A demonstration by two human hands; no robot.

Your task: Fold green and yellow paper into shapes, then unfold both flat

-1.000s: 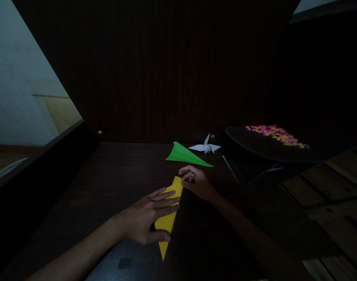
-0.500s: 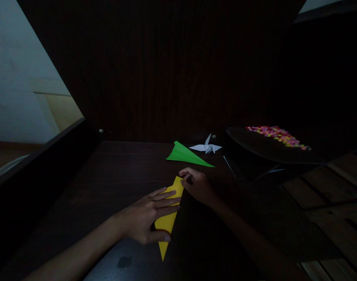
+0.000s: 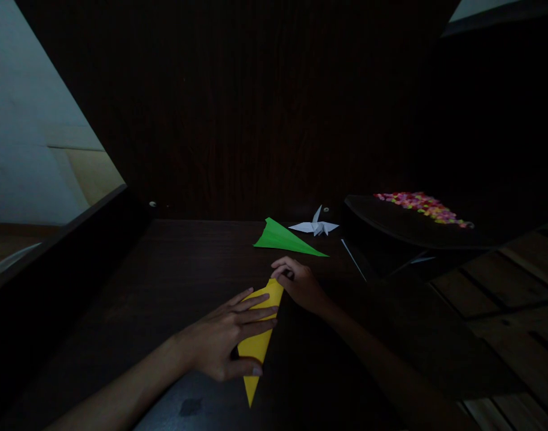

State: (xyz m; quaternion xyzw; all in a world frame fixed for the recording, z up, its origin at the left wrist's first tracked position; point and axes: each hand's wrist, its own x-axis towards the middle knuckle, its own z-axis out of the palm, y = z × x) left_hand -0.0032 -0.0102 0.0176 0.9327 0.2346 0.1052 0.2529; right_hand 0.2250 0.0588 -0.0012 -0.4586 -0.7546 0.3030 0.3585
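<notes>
A long, narrow folded yellow paper lies on the dark wooden table, its sharp point toward me. My left hand lies flat over its middle, fingers spread and thumb along the near edge. My right hand pinches the far, wide end of the yellow paper with its fingertips. The scene is dim.
A folded green paper lies just beyond my right hand, and a white paper crane sits behind it. A dark tray with several small colourful pieces stands at the right. A tall dark panel rises behind the table.
My right hand has slid slightly toward the yellow paper's far end and closed its fingertips on it. My left hand stays pressed on the paper.
</notes>
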